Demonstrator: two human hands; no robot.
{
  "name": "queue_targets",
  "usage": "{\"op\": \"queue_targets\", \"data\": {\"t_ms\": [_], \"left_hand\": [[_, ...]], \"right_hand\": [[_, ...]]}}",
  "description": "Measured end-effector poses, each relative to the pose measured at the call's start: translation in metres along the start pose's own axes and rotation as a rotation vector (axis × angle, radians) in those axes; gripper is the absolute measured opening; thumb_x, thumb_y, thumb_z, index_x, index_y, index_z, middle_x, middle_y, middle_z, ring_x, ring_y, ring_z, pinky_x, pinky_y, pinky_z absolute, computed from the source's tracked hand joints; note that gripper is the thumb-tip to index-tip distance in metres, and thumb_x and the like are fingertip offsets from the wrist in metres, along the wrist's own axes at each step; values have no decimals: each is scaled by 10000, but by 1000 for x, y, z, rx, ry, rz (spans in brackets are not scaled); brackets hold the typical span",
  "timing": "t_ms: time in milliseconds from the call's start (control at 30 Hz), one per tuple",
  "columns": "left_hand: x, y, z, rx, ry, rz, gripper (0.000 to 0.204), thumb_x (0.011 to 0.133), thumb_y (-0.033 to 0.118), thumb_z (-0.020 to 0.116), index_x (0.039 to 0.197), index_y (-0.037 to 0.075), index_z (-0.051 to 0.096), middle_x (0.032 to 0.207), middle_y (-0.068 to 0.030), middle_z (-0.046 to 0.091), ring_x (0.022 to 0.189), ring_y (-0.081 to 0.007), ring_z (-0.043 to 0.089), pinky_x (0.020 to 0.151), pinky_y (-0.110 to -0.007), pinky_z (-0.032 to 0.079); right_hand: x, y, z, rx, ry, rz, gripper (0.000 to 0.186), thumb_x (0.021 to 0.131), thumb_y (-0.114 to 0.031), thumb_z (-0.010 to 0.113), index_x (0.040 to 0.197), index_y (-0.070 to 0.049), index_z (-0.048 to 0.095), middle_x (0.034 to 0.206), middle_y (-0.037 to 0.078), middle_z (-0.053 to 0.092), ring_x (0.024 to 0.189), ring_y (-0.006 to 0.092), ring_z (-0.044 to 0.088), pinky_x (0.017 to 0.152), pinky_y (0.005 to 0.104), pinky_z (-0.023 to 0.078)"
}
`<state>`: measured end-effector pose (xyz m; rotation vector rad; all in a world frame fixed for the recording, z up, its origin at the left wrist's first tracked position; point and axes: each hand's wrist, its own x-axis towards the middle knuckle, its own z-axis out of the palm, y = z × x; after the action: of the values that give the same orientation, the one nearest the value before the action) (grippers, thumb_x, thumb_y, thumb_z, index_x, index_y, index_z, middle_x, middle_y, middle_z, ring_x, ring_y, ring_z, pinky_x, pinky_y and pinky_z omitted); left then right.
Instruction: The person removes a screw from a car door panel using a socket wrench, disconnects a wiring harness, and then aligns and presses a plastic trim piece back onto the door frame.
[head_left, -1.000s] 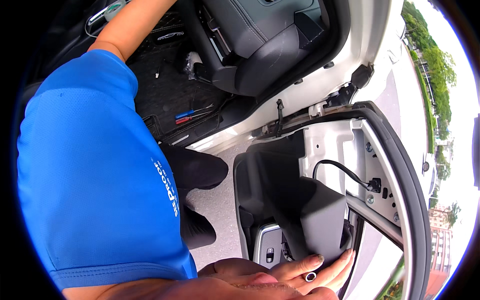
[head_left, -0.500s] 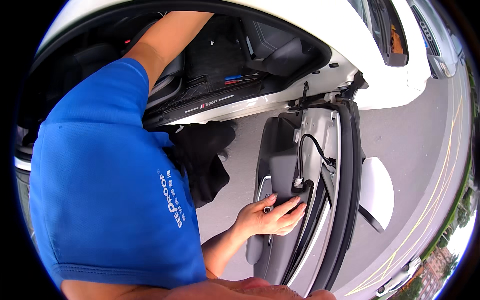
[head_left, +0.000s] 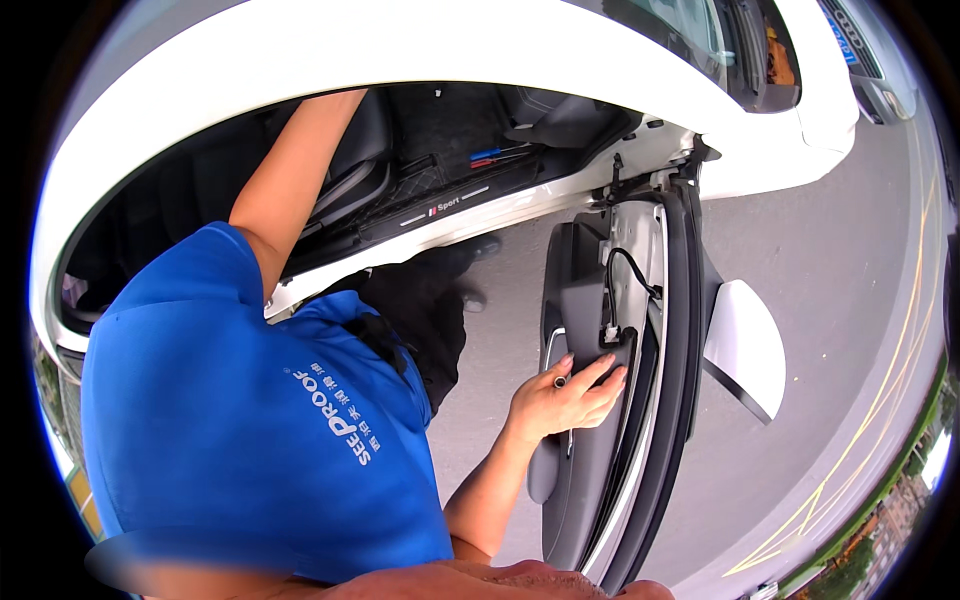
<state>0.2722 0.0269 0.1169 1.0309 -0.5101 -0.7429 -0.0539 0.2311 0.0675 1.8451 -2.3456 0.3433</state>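
My right hand (head_left: 565, 402) lies on the upper part of a dark grey door trim panel (head_left: 580, 490), on an open car door. Its fingers are stretched out and slightly apart. Between thumb and index finger shows a small dark round thing with a light rim, too small to name. Just beyond the fingertips, a black cable (head_left: 628, 265) with a pale connector arches over bare metal on the door. My left forearm (head_left: 300, 165) reaches up into the white car's doorway; the roof hides the hand. A blue-handled screwdriver (head_left: 486, 154) and a red-handled tool (head_left: 483, 163) lie inside the car by the sill.
The white car's roof (head_left: 330, 45) curves across the top, above the door sill (head_left: 440, 212). A white side mirror (head_left: 745, 350) sticks out from the door's outer side. Another car (head_left: 868, 75) stands at the far right. Grey pavement (head_left: 820, 260) surrounds the door.
The view has shifted, so the roof covers more of the upper picture and my left hand stays hidden. My right hand remains at much the same spot on the panel.
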Motion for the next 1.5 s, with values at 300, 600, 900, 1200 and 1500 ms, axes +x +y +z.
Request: {"op": "queue_targets", "data": {"t_ms": [300, 600, 900, 1200, 1500], "left_hand": [[-3, -36, -211, -22, -450, -1102, 428, 877, 96, 652, 1280, -12, 555, 1200, -146, 650, 1076, -264, 655, 968, -417, 520], [-34, -54, -96, 14, -1026, -1195, 483, 809, 184, 765, 1186, -64, 593, 1122, -124, 677, 1023, -191, 650, 941, -324, 484], [-23, -52, -15, -93, -1253, -889, 240, 840, 263, 729, 875, 43, 639, 832, -90, 624, 825, -240, 623, 938, -457, 436], [-28, -86, 0, -264, -1410, -911, 116, 900, 212, 685, 819, 137, 650, 882, -89, 650, 988, -283, 601, 1105, -495, 329], [-23, -91, 14, -234, -1469, -979, 126, 834, 180, 740, 736, 135, 674, 903, -119, 679, 1098, -349, 565, 1106, -523, 301]], "right_hand": [[4, -5, 1, 47, 36, 66, 459, 1008, -363, 472, 1337, -48, 529, 1392, 212, 471, 1243, 413, 458, 981, 526, 350], [7, -5, 0, 91, 29, 116, 426, 1010, -352, 470, 1285, -45, 579, 1366, 206, 496, 1231, 415, 471, 992, 515, 351], [10, -8, 0, 48, -22, 123, 496, 1009, -388, 448, 1373, -53, 491, 1400, 230, 437, 1264, 432, 418, 1020, 563, 325], [0, -6, 32, -83, 36, 165, 621, 985, -414, 483, 1445, -11, 371, 1477, 237, 354, 1372, 435, 303, 1106, 647, 97], [2, -5, 33, -85, 2, 222, 633, 992, -452, 454, 1448, -21, 373, 1483, 231, 361, 1385, 424, 298, 1111, 641, 66]]}}
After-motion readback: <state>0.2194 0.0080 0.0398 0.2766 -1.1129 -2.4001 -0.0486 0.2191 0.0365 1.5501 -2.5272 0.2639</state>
